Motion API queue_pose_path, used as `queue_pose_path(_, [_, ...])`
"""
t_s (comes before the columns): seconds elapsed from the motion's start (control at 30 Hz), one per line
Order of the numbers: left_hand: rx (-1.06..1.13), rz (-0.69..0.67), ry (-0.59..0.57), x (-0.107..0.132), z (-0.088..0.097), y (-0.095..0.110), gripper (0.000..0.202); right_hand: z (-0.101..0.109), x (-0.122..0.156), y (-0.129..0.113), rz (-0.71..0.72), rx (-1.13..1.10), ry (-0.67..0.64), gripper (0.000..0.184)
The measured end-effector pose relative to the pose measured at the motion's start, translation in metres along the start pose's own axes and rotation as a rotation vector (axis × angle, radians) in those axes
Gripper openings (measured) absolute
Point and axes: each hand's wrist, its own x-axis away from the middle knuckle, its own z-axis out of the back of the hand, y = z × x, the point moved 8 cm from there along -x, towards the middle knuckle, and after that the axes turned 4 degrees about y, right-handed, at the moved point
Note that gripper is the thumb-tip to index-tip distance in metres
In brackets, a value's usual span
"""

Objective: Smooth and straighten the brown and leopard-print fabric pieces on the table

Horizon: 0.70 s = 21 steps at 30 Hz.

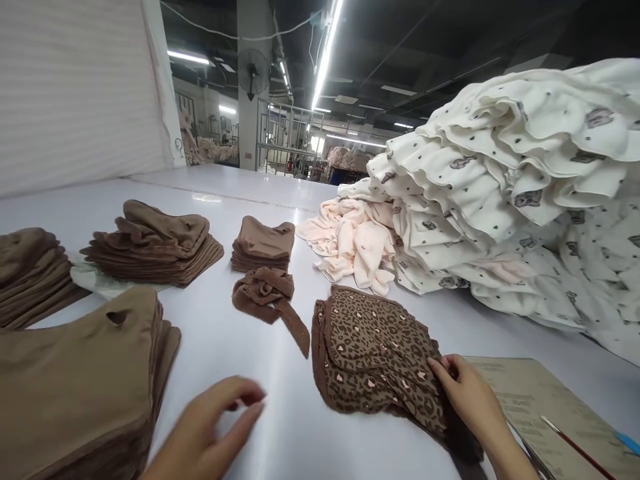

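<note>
A stack of leopard-print fabric pieces (pixel 380 347) with brown edges and small pink marks lies in front of me. My right hand (pixel 463 383) is at its right edge, thumb and fingers closed on the cloth; some fingertips are hidden. My left hand (pixel 215 420) hovers over the white table (pixel 280 427), fingers curved and a gap between thumb and forefinger, holding nothing. Beyond it, a loose brown fabric strip (pixel 267 297) lies coiled, one tail pointing toward the leopard-print stack.
Brown fabric stacks stand at near left (pixel 75 387), far left (pixel 33 273), back left (pixel 155 233) and centre (pixel 263 243). Pale pink cloth (pixel 355 240) lies beside a tall heap of printed white fabric (pixel 475 173). A brown board (pixel 530 400) with a pencil (pixel 575 443) is at right.
</note>
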Motion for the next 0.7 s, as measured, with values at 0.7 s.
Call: queue_pose_path(0.7, [-0.581, -0.338, -0.265, 0.011, -0.052, 0.024, 0.021, -0.074, 0.146, -0.082, -0.308, -1.358, -0.676, 0.040])
